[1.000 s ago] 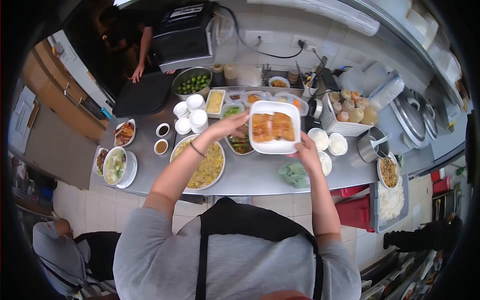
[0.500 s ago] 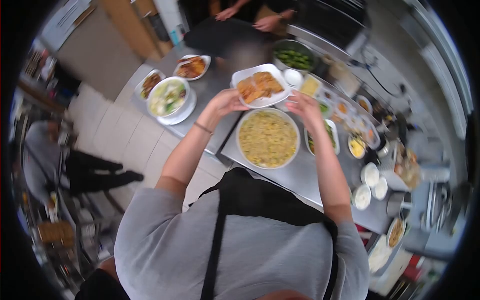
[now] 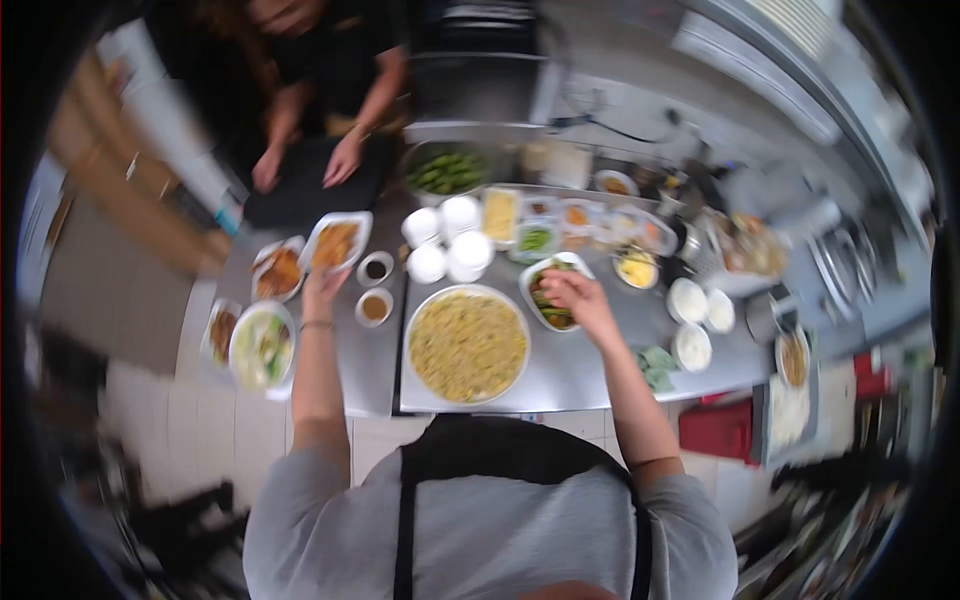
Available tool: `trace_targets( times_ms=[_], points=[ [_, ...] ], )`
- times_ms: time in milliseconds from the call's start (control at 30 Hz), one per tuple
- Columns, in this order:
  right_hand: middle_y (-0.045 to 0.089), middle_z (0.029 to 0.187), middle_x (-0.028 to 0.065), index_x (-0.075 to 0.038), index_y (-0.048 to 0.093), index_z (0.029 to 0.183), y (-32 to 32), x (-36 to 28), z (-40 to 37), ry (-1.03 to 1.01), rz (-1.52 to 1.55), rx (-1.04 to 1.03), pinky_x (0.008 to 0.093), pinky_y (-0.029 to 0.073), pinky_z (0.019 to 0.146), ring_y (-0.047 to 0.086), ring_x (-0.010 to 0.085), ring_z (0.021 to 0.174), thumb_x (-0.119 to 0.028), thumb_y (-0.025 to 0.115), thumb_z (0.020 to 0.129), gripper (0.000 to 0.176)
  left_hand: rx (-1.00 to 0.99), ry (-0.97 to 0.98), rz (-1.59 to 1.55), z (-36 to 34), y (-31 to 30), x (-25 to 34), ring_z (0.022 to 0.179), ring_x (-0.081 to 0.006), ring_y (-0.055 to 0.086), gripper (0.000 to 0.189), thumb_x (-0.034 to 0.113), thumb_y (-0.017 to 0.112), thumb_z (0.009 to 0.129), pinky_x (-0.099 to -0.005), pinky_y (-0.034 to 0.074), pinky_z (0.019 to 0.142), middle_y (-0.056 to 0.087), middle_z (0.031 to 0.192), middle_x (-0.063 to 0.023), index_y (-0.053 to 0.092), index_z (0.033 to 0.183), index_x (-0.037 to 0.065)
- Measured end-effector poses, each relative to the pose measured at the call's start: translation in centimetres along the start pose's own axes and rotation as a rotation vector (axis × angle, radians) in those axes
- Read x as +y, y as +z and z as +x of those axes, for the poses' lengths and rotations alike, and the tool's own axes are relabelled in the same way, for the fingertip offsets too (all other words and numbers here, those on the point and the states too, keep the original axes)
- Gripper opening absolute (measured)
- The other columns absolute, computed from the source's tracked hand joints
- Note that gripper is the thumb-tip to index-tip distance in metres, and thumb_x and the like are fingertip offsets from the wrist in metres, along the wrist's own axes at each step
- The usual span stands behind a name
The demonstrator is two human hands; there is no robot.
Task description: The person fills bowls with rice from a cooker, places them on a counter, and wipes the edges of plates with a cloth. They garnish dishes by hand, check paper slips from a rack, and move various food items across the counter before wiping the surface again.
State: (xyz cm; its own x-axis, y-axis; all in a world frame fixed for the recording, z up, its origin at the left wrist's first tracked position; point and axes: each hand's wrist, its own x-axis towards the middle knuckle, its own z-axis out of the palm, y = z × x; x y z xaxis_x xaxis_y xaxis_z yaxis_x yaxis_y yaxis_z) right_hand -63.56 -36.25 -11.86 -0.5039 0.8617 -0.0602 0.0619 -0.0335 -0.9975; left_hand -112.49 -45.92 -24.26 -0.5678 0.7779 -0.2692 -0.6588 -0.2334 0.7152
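Observation:
My left hand [image 3: 322, 287] grips the near end of a white dish [image 3: 362, 222] of orange-brown fried food [image 3: 335, 243], at the left of the steel table, beside another white dish of similar food [image 3: 277, 273]. Over a white dish of green vegetables [image 3: 541, 308] is my right hand [image 3: 582, 303], its fingers loosely bent and apart, with nothing visible in them. Between my arms stands a large round bowl of yellow rice-like food [image 3: 467, 343]. Two small cups of dark sauce [image 3: 376, 268] and brown sauce [image 3: 374, 307] sit right of my left hand.
White lidded tubs [image 3: 470, 252] are grouped behind the large bowl, near a pot of green vegetables [image 3: 446, 172]. Small ingredient containers [image 3: 577, 217] line the back right. A salad bowl [image 3: 262, 345] stands at the left edge. Across the table, another person's hands [image 3: 343, 160] rest over a black surface.
My left hand has carried the dish of fried food from above the large bowl to the left. My right hand has left that dish and is over the green vegetables. The view has turned right.

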Motion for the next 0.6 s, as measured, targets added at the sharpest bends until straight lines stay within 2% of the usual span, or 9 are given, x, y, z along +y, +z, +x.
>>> trace_targets(
  times_ms=[33,67,133,300,400,467,500,533,600],
  points=[
    [0.061,0.091,0.0043,-0.003,0.056,0.107,-0.8,0.2,-0.8,-0.023,-0.041,0.031,0.0213,0.046,0.069,0.056,0.0085,0.077,-0.019,0.054,0.085,0.028,0.043,0.015,-0.042,-0.2,1.1,-0.1,0.105,-0.0353,0.050,0.038,0.002,0.044,0.079,-0.0482,0.047,0.084,0.049,0.113,-0.0207,0.039,0.116,-0.004],
    [0.062,0.090,0.0040,-0.002,0.056,0.107,-1.4,0.6,-1.5,-0.040,-0.083,0.049,0.0211,0.046,0.069,0.056,0.0084,0.077,-0.019,0.055,0.084,0.028,0.130,-0.057,-0.076,0.8,0.9,-0.1,0.109,-0.0327,0.047,0.039,-0.002,0.042,0.078,-0.0514,0.042,0.089,0.048,0.118,-0.0159,0.042,0.117,0.000],
    [0.061,0.090,0.0035,-0.001,0.056,0.107,-2.7,1.9,-2.5,-0.046,-0.010,0.115,0.0206,0.045,0.068,0.056,0.0080,0.077,-0.018,0.054,0.084,0.029,0.083,0.003,-0.019,2.4,-0.6,-1.0,0.102,-0.0357,0.051,0.038,0.002,0.043,0.078,-0.0493,0.047,0.083,0.049,0.113,-0.0206,0.040,0.115,-0.004],
    [0.062,0.086,0.0059,0.000,0.058,0.103,-4.5,3.1,-4.0,-0.068,-0.111,0.250,0.0230,0.045,0.067,0.057,0.0101,0.074,-0.013,0.055,0.082,0.025,0.121,0.002,-0.048,5.1,-1.9,-3.1,0.100,-0.0349,0.051,0.036,0.004,0.043,0.080,-0.0493,0.047,0.082,0.049,0.112,-0.0195,0.040,0.115,-0.003],
    [0.063,0.083,0.0088,-0.001,0.060,0.100,-4.8,1.4,-5.1,-0.136,-0.119,0.349,0.0248,0.046,0.066,0.059,0.0121,0.072,-0.010,0.058,0.079,0.023,0.269,0.066,-0.102,5.6,-1.7,-3.8,0.100,-0.0337,0.052,0.033,0.011,0.043,0.084,-0.0469,0.047,0.082,0.050,0.110,-0.0182,0.041,0.115,0.000],
    [0.063,0.082,0.0090,-0.001,0.060,0.099,-5.5,0.9,-5.4,-0.175,-0.147,0.387,0.0248,0.046,0.065,0.059,0.0124,0.072,-0.008,0.058,0.078,0.022,0.388,0.083,-0.150,5.1,-0.8,-3.7,0.098,-0.0313,0.051,0.032,0.018,0.042,0.087,-0.0413,0.048,0.080,0.047,0.113,-0.0170,0.041,0.115,0.003],
    [0.063,0.081,0.0092,0.000,0.061,0.097,-6.2,1.4,-5.5,-0.178,-0.195,0.430,0.0244,0.046,0.065,0.059,0.0122,0.072,-0.006,0.059,0.077,0.021,0.486,0.051,-0.034,3.6,0.1,-3.5,0.097,-0.0278,0.048,0.033,0.019,0.043,0.087,-0.0367,0.045,0.079,0.042,0.117,-0.0145,0.042,0.116,0.005],
    [0.063,0.080,0.0094,0.000,0.061,0.094,-6.9,1.6,-5.5,-0.183,-0.241,0.471,0.0240,0.046,0.065,0.059,0.0121,0.071,-0.005,0.059,0.076,0.019,0.491,0.057,-0.043,2.3,1.4,-3.4,0.097,-0.0278,0.048,0.033,0.019,0.043,0.087,-0.0367,0.045,0.079,0.042,0.117,-0.0145,0.042,0.116,0.005],
    [0.063,0.078,0.0091,0.000,0.062,0.090,-8.2,0.6,-5.7,-0.123,-0.225,0.470,0.0234,0.045,0.063,0.057,0.0115,0.069,-0.005,0.059,0.076,0.016,0.659,0.086,0.026,0.7,2.6,-3.3,0.097,-0.0261,0.046,0.036,0.019,0.046,0.085,-0.0360,0.041,0.079,0.037,0.119,-0.0142,0.041,0.119,0.006]
  ],
)
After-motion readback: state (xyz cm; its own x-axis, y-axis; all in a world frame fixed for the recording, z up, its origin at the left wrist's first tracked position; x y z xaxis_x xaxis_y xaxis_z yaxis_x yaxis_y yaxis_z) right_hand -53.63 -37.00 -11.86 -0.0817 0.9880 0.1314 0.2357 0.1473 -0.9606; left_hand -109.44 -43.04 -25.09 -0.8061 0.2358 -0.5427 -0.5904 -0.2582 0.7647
